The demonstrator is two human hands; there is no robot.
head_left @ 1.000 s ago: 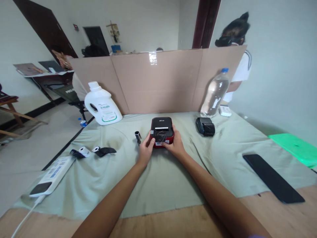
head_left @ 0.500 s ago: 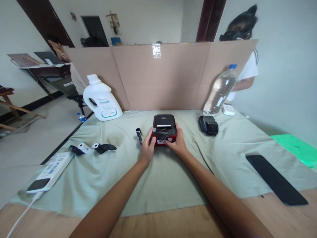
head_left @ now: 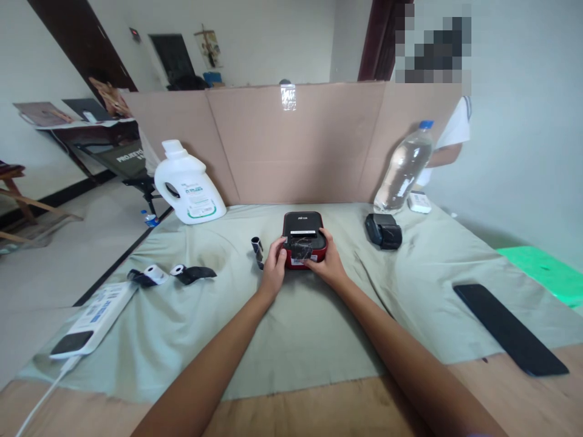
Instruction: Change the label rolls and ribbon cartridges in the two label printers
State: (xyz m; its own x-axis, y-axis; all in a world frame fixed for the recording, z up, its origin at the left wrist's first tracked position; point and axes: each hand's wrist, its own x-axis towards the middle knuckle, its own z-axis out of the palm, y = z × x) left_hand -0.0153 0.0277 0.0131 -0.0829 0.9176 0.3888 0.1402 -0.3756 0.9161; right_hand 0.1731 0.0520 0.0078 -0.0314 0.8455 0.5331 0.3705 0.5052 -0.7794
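Observation:
A small black and red thermal printer rests on the green cloth in the middle, with dark glossy tape or film on its front and a white slit across the top. My left hand grips its left side, fingers along the edge. On the right front corner, my right hand is closed with the thumb at the front face. Just left of the printer stands a small dark roll with a loose tail. A smaller black device sits farther right.
Paper rolls with black tails lie left, near a white power strip. A white jug and a water bottle stand before a cardboard screen. A black slab lies right. A person's arm shows behind.
Both hands keep hold of the printer, and it stays in nearly the same place. The view has shifted slightly; the person behind the screen has moved a little.

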